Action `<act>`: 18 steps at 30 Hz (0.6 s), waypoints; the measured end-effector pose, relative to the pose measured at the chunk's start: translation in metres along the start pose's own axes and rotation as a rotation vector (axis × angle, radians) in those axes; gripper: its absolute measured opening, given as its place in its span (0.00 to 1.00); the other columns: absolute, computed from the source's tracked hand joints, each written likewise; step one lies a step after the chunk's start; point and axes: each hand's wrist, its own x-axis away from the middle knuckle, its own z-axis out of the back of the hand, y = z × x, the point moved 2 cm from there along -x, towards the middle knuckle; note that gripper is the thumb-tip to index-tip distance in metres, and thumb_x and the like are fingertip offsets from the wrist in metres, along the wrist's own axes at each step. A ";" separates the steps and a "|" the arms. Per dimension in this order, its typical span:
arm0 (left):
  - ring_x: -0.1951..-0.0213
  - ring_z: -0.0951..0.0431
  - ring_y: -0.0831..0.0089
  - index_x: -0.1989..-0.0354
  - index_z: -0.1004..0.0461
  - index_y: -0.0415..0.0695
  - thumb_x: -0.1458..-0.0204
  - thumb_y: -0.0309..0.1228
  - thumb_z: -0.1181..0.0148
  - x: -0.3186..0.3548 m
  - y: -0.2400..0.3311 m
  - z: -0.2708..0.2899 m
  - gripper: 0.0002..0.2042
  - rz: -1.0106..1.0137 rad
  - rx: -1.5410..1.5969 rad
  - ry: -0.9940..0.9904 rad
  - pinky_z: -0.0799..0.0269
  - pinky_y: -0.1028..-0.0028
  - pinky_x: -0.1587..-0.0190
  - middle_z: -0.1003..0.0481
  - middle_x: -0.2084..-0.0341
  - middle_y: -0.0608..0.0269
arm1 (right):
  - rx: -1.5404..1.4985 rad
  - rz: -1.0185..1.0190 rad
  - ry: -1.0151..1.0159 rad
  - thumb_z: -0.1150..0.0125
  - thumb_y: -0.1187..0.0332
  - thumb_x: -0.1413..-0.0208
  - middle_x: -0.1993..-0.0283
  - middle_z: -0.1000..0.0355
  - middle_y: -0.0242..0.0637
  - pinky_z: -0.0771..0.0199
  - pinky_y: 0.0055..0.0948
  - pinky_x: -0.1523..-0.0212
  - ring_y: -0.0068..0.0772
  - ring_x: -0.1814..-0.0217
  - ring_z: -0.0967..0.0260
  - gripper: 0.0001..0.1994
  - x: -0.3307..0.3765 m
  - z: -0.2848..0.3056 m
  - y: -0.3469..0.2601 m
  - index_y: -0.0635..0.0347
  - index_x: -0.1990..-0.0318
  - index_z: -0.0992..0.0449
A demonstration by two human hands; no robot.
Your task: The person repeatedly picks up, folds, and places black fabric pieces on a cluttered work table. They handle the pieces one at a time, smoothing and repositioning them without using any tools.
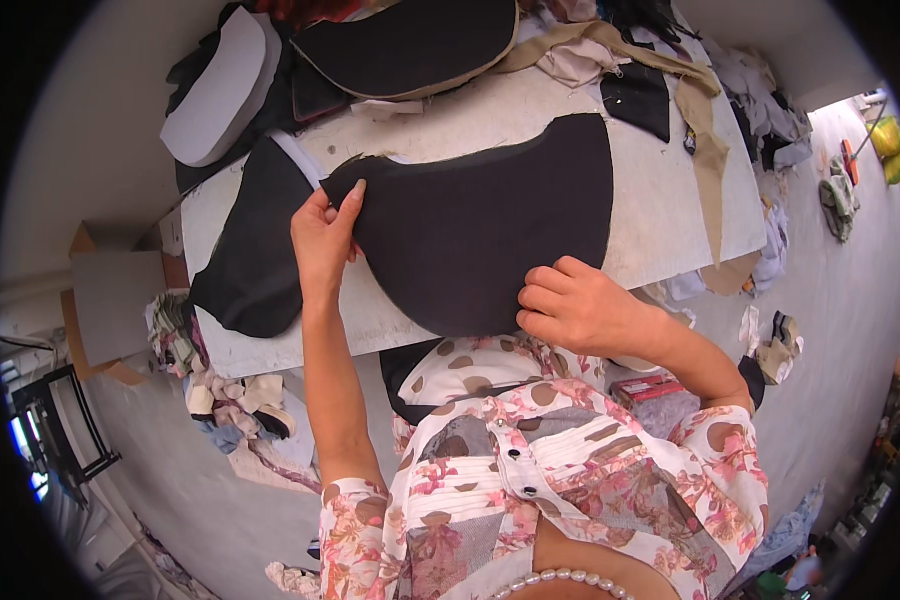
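The left hand (323, 238) pinches the upper-left tip of a large black fabric piece (480, 225), thumb and fingers closed on its edge, just left of the frame's centre. The right hand (570, 305) grips the same piece at its lower curved edge, fingers curled over the cloth, right of centre. The fabric piece lies spread on a pale work table (660, 200), its rounded lower edge reaching the table's near edge, its upper edge wavy. A second black piece (255, 250) lies to the left, hanging over the table's left and near edges. At the top, a black padded panel with a tan rim (410, 45) and a grey foam shape (220, 85) crowd the far edge. A tan strap (705, 140) runs down the right side. Bare table shows right of the held piece; scraps (235, 400) litter the floor at lower left
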 end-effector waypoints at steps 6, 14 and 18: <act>0.61 0.22 0.69 0.43 0.30 0.42 0.48 0.39 0.34 0.031 0.024 -0.007 0.26 -0.339 -0.419 0.356 0.27 0.72 0.57 0.23 0.65 0.60 | -0.050 -0.244 0.263 0.40 0.50 0.47 0.49 0.29 0.38 0.32 0.39 0.50 0.45 0.44 0.34 0.22 -0.002 0.033 0.028 0.58 0.53 0.25; 0.30 0.54 0.47 0.34 0.39 0.46 0.47 0.49 0.40 0.047 0.007 -0.054 0.34 -0.674 -0.870 -0.026 0.62 0.47 0.31 0.48 0.32 0.45 | 0.125 -0.565 0.108 0.42 0.45 0.46 0.27 0.54 0.51 0.67 0.59 0.29 0.58 0.24 0.63 0.36 -0.021 -0.007 0.061 0.50 0.32 0.41; 0.30 0.56 0.45 0.33 0.40 0.49 0.48 0.51 0.40 0.045 0.002 -0.049 0.35 -0.678 -0.882 -0.032 0.64 0.46 0.31 0.50 0.32 0.45 | 0.154 -0.565 0.066 0.44 0.43 0.46 0.27 0.54 0.52 0.69 0.60 0.29 0.58 0.24 0.64 0.36 -0.020 -0.018 0.065 0.51 0.33 0.40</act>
